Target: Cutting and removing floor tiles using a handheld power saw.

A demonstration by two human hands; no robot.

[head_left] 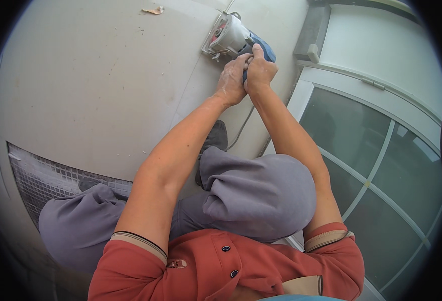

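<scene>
Both my arms reach forward to a handheld circular cutter (233, 37) with a blue body, a grey metal guard and a flat base plate. It rests on a large pale board (90, 90), over a thin straight line on the surface. My left hand (232, 80), dusty over the knuckles, is closed around the near side of the cutter's body. My right hand (260, 69) wraps the blue rear part, its thumb lying along the top. The hands touch each other. The guard covers much of the blade, and I cannot tell if it is turning.
A dark cord (243, 128) trails from the cutter past my shoe (216, 135). On the right stands a white-framed glazed door (348, 120). A grid-patterned strip (50, 175) shows below the board's near edge. A brown scrap (153, 10) lies at the far side.
</scene>
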